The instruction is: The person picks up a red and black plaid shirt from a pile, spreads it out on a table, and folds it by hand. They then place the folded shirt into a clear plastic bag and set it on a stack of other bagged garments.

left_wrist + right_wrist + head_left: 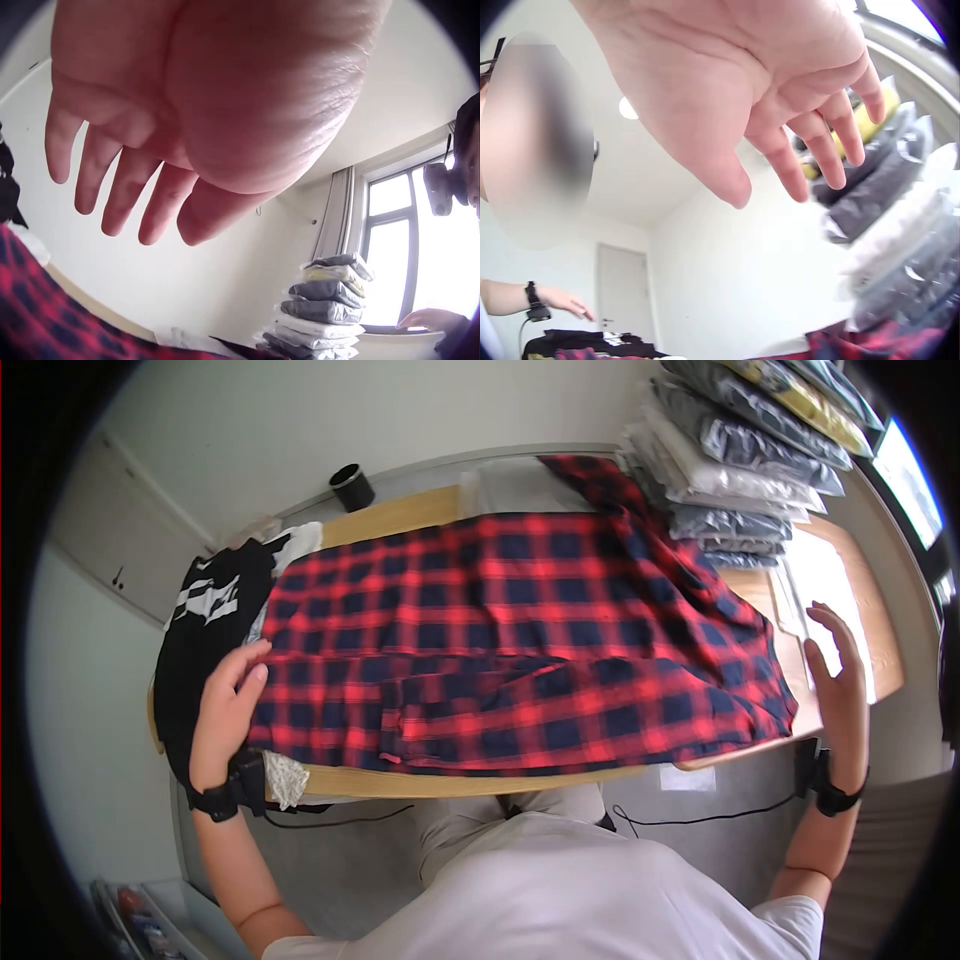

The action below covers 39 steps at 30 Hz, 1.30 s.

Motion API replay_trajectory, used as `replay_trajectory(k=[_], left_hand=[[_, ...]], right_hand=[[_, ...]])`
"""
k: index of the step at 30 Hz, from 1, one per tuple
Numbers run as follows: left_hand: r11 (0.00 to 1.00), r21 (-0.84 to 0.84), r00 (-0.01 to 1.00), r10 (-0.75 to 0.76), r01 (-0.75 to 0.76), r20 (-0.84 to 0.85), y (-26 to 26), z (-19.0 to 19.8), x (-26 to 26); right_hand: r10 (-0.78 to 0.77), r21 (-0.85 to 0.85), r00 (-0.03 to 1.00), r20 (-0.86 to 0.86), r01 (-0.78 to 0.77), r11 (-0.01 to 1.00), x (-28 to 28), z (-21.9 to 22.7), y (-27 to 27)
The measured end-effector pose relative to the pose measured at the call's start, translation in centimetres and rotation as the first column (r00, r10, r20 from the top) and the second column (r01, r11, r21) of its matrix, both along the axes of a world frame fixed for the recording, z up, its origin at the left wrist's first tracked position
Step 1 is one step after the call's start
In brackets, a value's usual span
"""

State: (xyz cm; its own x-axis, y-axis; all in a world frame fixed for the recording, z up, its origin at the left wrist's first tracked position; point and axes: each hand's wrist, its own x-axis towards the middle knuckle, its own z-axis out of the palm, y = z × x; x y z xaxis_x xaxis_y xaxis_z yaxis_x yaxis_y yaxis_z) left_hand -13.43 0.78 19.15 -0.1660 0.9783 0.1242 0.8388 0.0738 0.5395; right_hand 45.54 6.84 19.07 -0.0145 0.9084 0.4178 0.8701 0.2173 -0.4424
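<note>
A red and navy checked shirt (500, 600) lies spread across the wooden table in the head view, one sleeve laid lengthwise along its near side and the other reaching to the back right. My left hand (228, 705) is at the shirt's left end, fingers relaxed and holding nothing; whether it touches the cloth I cannot tell. Beyond the shirt's right end, my right hand (842, 685) is raised with fingers loosely bent, apart from the cloth. Both palms show empty in the wrist views, the left hand (202, 97) and the right hand (757, 97) with fingers extended.
Black clothing (205, 630) with a white print lies at the table's left end. A tall stack of bagged garments (740, 460) stands at the back right. Behind the table is a black cup (352, 487). Cables (700, 820) hang near the front edge.
</note>
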Motion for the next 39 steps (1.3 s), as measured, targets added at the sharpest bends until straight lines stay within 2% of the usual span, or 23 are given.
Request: replay_trajectory(k=[2, 4, 6, 7, 8, 9, 10, 13, 14, 16, 17, 22, 23, 27, 29, 30, 31, 33, 34, 35, 36, 38, 39], left_hand=[[0.990, 0.140, 0.984, 0.014, 0.011, -0.180, 1.1, 3.2, -2.2], [0.984, 0.177, 0.956, 0.048, 0.004, -0.289, 3.2, 4.9, -5.7], [0.984, 0.177, 0.933, 0.045, 0.020, -0.357, 6.1, 5.0, -8.9], [0.992, 0.124, 0.934, 0.037, 0.008, -0.356, 7.5, 5.2, -9.1], [0.990, 0.117, 0.949, -0.040, 0.080, -0.312, 9.1, 4.0, -10.6], [0.996, 0.084, 0.943, 0.002, 0.028, -0.333, 10.9, 2.9, -11.6], [0.998, 0.013, 0.910, -0.047, 0.058, -0.413, 12.4, 2.1, -11.8], [0.986, -0.135, 0.886, -0.146, 0.096, -0.441, 17.9, -2.6, -15.3], [0.986, -0.149, 0.889, -0.136, 0.078, -0.436, 19.4, -4.3, -16.0], [0.973, -0.218, 0.856, -0.178, 0.079, -0.485, 22.0, -6.7, -16.7], [0.973, -0.215, 0.866, -0.174, 0.079, -0.470, 23.0, -7.9, -16.7], [0.963, -0.268, 0.897, -0.133, 0.017, -0.422, 27.4, -11.9, -16.3], [0.961, -0.276, 0.900, -0.115, -0.006, -0.420, 28.2, -12.7, -16.2], [0.976, -0.216, 0.849, -0.089, -0.030, -0.522, 28.8, -14.3, -15.8], [0.970, -0.238, 0.851, -0.092, -0.040, -0.517, 29.2, -14.7, -15.9], [0.965, -0.257, 0.851, -0.086, -0.059, -0.518, 29.2, -14.8, -16.1], [0.994, -0.111, 0.823, -0.047, -0.020, -0.565, 28.9, -15.4, -16.3], [0.989, -0.139, 0.805, -0.042, -0.051, -0.592, 28.7, -14.2, -16.2], [0.982, -0.169, 0.785, -0.041, -0.082, -0.618, 28.2, -13.1, -15.8], [0.994, -0.096, 0.798, -0.019, -0.049, -0.602, 27.9, -12.4, -15.8], [0.999, 0.023, 0.777, -0.009, 0.030, -0.630, 27.6, -12.3, -16.3], [0.947, 0.211, 0.794, -0.070, 0.244, -0.604, 27.4, -12.6, -18.0], [0.976, 0.112, 0.789, -0.079, 0.184, -0.610, 26.9, -12.0, -17.3]], right_hand=[[0.130, 0.065, 0.981, 0.147, -0.141, 0.988, -2.9, 3.8, 1.8], [0.241, 0.109, 0.896, 0.374, -0.300, 0.948, -6.9, 7.0, 4.5], [0.341, 0.092, 0.873, 0.349, -0.394, 0.914, -11.5, 7.9, 7.4], [0.422, 0.056, 0.828, 0.370, -0.473, 0.879, -13.0, 7.6, 9.9], [0.477, 0.067, 0.756, 0.447, -0.561, 0.825, -14.6, 6.9, 12.0], [0.514, 0.028, 0.727, 0.456, -0.589, 0.808, -16.3, 6.1, 13.9], [0.564, -0.070, 0.709, 0.423, -0.595, 0.800, -17.5, 4.8, 16.3], [0.545, -0.414, 0.721, 0.427, -0.380, 0.827, -19.3, 0.3, 22.2], [0.540, -0.406, 0.723, 0.431, -0.380, 0.831, -18.9, -1.2, 23.9], [0.763, -0.528, 0.512, 0.395, -0.553, 0.644, -17.8, -4.2, 26.8], [0.766, -0.524, 0.507, 0.395, -0.561, 0.641, -17.7, -5.1, 27.5], [0.626, -0.528, 0.698, 0.347, -0.407, 0.746, -16.2, -7.6, 28.6], [0.650, -0.468, 0.617, 0.444, -0.458, 0.756, -15.9, -8.0, 28.6], [0.563, -0.403, 0.606, 0.562, -0.395, 0.826, -15.4, -8.6, 28.8], [0.479, -0.379, 0.561, 0.675, -0.293, 0.878, -15.7, -8.3, 28.5], [0.481, -0.381, 0.559, 0.676, -0.294, 0.877, -15.5, -8.4, 28.6], [0.470, -0.340, 0.559, 0.683, -0.327, 0.882, -15.1, -8.6, 28.6], [0.464, -0.302, 0.558, 0.688, -0.361, 0.882, -14.8, -8.6, 28.5], [0.434, -0.289, 0.625, 0.649, -0.325, 0.901, -14.6, -8.4, 28.3], [0.402, -0.280, 0.688, 0.604, -0.289, 0.915, -14.5, -8.3, 27.8], [0.412, -0.289, 0.687, 0.598, -0.295, 0.911, -14.6, -8.0, 27.0], [0.341, -0.071, 0.793, 0.504, -0.355, 0.932, -14.9, -6.9, 24.7], [0.362, -0.043, 0.792, 0.492, -0.393, 0.919, -14.8, -6.5, 24.1]])
